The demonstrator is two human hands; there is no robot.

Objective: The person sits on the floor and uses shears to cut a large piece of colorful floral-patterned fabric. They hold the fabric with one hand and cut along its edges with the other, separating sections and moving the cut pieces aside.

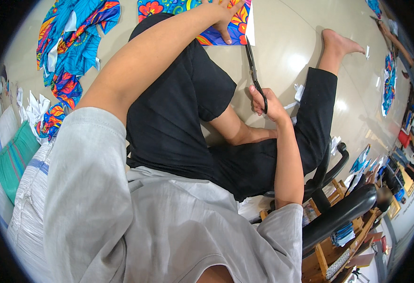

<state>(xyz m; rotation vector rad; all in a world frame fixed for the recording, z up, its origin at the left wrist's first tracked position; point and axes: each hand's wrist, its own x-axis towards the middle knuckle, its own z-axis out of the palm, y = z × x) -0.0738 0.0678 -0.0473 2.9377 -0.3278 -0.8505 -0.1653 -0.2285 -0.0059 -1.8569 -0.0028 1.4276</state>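
A brightly printed piece of fabric (169,6) in blue, orange and red lies flat on the floor at the top of the view, with a white margin (250,26) along its right side. My left hand (222,20) rests on it, fingers spread, partly cut off by the picture's upper edge. In my right hand (273,107) is a pair of dark scissors (252,65), gripped by the handles. Their blades point away from me and reach the fabric's near right corner. Whether the blade tips have fabric between them is too small to tell.
Crumpled printed fabric (77,49) lies on the floor at left, near white scraps (38,107) and stuffed sacks (16,158). My bent legs in black trousers (169,108) flank the work. A black chair armrest (341,219) stands at right. Another person's arm (395,42) shows far right.
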